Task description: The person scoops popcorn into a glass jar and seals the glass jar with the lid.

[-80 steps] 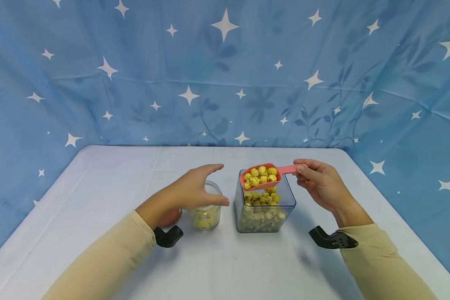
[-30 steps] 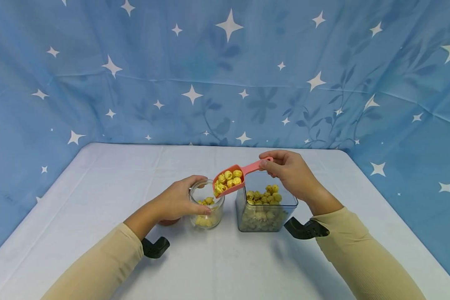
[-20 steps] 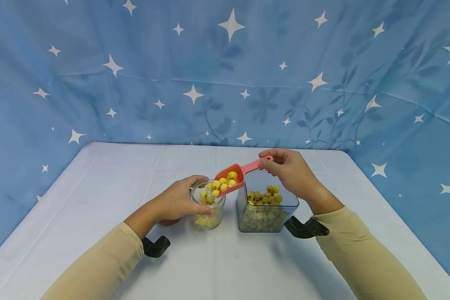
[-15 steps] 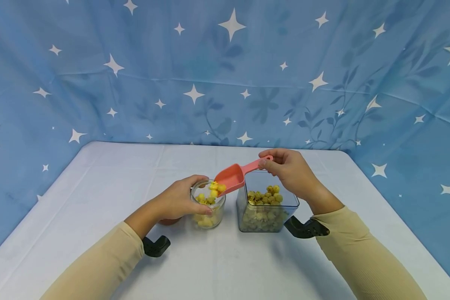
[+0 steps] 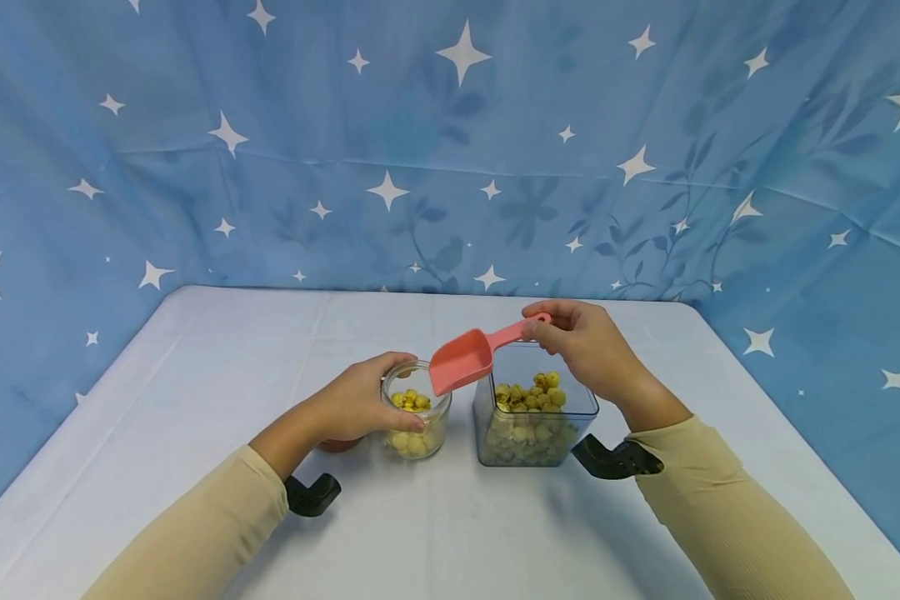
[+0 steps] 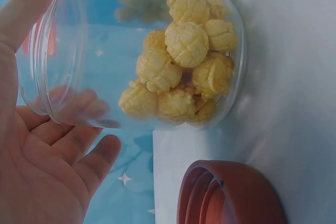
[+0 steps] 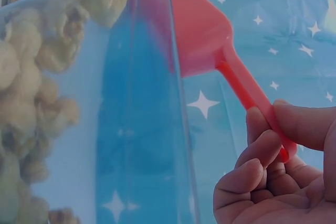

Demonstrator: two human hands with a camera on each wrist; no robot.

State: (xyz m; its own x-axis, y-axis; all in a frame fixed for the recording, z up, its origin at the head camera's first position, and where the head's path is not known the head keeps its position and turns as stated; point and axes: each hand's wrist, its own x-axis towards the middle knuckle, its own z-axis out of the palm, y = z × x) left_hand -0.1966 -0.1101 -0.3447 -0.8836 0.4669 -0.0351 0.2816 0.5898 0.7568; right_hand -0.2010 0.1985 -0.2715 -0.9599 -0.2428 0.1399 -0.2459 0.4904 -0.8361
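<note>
A round glass jar (image 5: 435,427) stands on the table, part filled with yellow popcorn (image 6: 186,45). My left hand (image 5: 356,400) grips it near the rim, thumb on one side and fingers on the other. In my right hand (image 5: 588,346) the handle of a pink scoop (image 5: 461,360) is pinched at its end. The scoop's bowl is bare and tilts down to the left, its lip at the jar's right rim. Below the right hand stands a clear square container (image 5: 525,437) holding more popcorn (image 5: 532,396).
A reddish-brown round lid-like piece (image 6: 231,192) lies on the table beside the jar, mostly hidden by the left hand in the head view. The white tabletop (image 5: 420,533) runs back to a blue star-patterned curtain (image 5: 450,167).
The scoop, heaped with popcorn, moved left from over the square container to the jar. Its popcorn slid into the jar, leaving the scoop bare. My left hand took hold of the jar.
</note>
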